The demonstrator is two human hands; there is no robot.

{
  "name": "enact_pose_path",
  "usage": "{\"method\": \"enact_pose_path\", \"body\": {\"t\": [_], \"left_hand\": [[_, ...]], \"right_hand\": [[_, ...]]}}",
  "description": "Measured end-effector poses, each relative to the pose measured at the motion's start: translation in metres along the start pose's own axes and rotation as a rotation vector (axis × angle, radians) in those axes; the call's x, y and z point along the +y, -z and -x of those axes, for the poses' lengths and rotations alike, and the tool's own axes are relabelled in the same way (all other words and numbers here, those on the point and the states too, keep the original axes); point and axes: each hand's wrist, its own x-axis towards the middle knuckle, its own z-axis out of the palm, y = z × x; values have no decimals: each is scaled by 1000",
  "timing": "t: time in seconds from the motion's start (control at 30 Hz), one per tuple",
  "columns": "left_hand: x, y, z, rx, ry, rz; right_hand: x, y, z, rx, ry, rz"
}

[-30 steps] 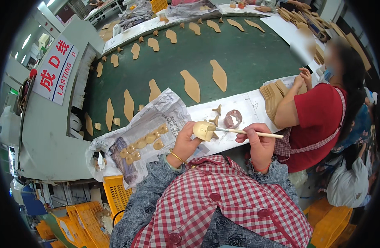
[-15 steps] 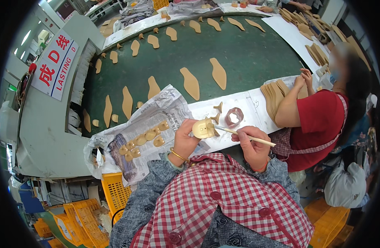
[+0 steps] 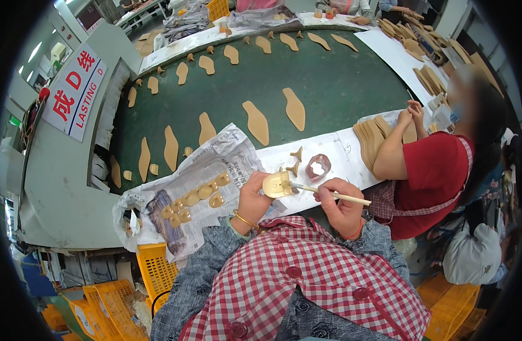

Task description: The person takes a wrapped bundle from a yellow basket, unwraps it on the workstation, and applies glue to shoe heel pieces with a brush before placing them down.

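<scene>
My left hand [image 3: 253, 200] pinches a pale beige shoe heel [image 3: 275, 185] between thumb and fingers, its hollowed face turned up. In my right hand [image 3: 342, 211] is a thin brush [image 3: 354, 199], gripped by its light wooden handle. The bristle end meets the right edge of the heel; whether it presses on the surface is too small to tell. Just beyond, on the white work surface [image 3: 343, 165], stand a reddish translucent pot [image 3: 327, 163] with whitish contents and a small tan heel [image 3: 296, 153]. Newspaper [image 3: 238, 152] at the left carries several glossy beige heels [image 3: 191, 198].
A green conveyor [image 3: 215, 91] carries insoles [image 3: 256, 123] and small heels in rows. At the right a co-worker in a red top [image 3: 431, 182] sits beside stacked insoles [image 3: 367, 145]. Yellow crates [image 3: 157, 270] stand below left. People work across the conveyor.
The whole view has shifted slightly, so the conveyor pieces sit a little lower and further left. The brush stays at the heel's edge, its handle slightly flatter.
</scene>
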Motion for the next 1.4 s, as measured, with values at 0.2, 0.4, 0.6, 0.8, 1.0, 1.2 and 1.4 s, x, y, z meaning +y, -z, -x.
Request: {"method": "enact_pose_path", "body": {"t": [0.2,0.4,0.6,0.8,1.0,1.2,1.4], "left_hand": [[2,-2,3,-32,7,61],[-1,-1,6,-37,9,49],[-6,-1,6,-16,33,42],[-2,-1,5,-12,-1,15],[-6,-1,7,9,-49,-37],[-2,-1,5,81,-131,-104],[0,-3,4,117,-211,-192]], "right_hand": [[3,-3,-3,-131,87,149],[5,-7,-8,-127,287,285],[-2,-8,-5,-72,325,247],[5,-14,-6,-91,312,299],[0,-13,-3,-34,260,257],[3,-14,-1,-63,223,298],[0,-17,-2,-54,217,268]]}}
